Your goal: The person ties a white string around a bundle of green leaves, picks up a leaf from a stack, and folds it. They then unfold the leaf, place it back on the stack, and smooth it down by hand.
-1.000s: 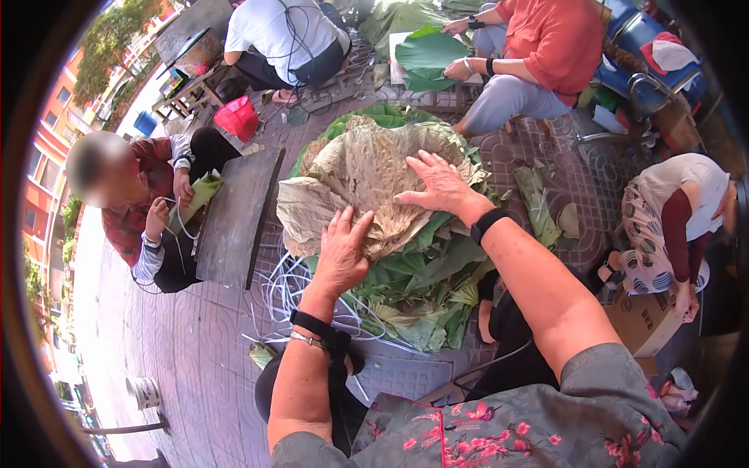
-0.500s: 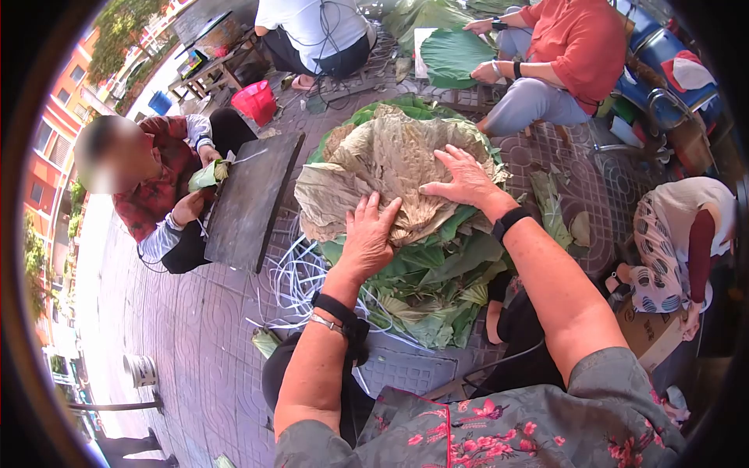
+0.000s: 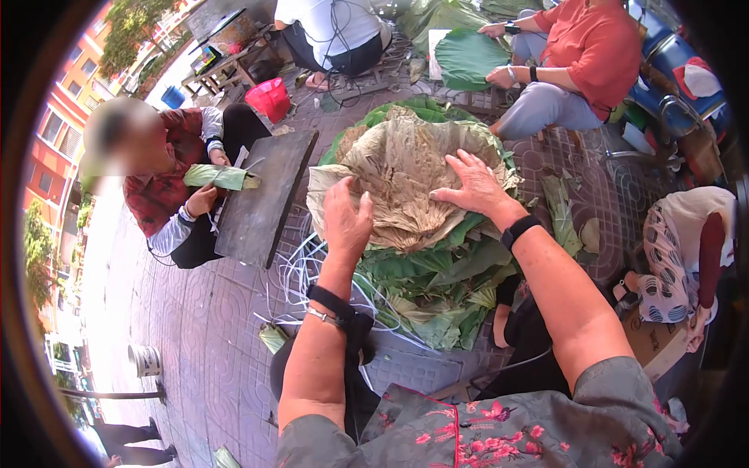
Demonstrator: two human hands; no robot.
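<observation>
Dried brown lotus leaves (image 3: 413, 175) lie spread out over a tall pile of green leaves (image 3: 437, 269) in front of me. My left hand (image 3: 347, 221) is over the left part of the dry leaves, fingers apart and bent slightly, with nothing in it. On the right side, my right hand (image 3: 476, 187) rests with fingers spread across the wrinkled dry surface. Several green leaf edges stick out beneath and behind the brown ones.
White plastic strips (image 3: 300, 273) lie left of the pile. A person at the left holds a leaf bundle (image 3: 222, 177) over a dark board (image 3: 269, 195). Another person at the back holds a large green leaf (image 3: 472, 58). A red bucket (image 3: 268, 100) stands behind; a cardboard box (image 3: 655, 343) is at right.
My left hand has shifted left and lifted its fingers off the middle of the dry leaves. My right hand stays spread on them. The person at left has turned the leaf bundle.
</observation>
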